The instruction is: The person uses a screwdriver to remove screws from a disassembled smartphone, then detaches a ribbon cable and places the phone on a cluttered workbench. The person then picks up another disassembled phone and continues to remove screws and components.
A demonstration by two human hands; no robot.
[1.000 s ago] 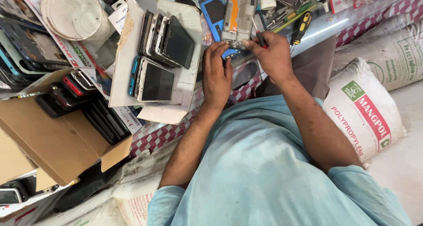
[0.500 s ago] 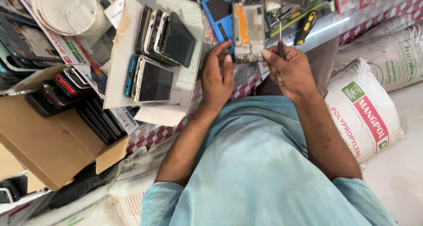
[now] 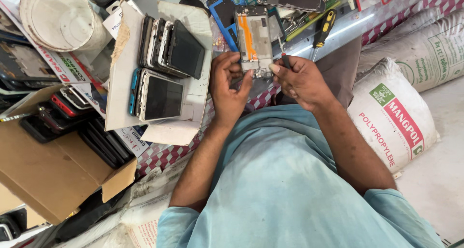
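Left hand (image 3: pixel 231 86) clamps the opened phone frame (image 3: pixel 254 40) by its lower edge, steady over the cluttered bench, while right hand (image 3: pixel 300 80) pinches a small screwdriver (image 3: pixel 284 58), tip at the frame's right edge, to work it.

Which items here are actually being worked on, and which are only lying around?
In hand:
- opened phone frame, held by left hand
- small tool in right hand

Lying about:
- yellow-handled screwdriver
- stacked phones
- white bucket
- cardboard box
- white sack
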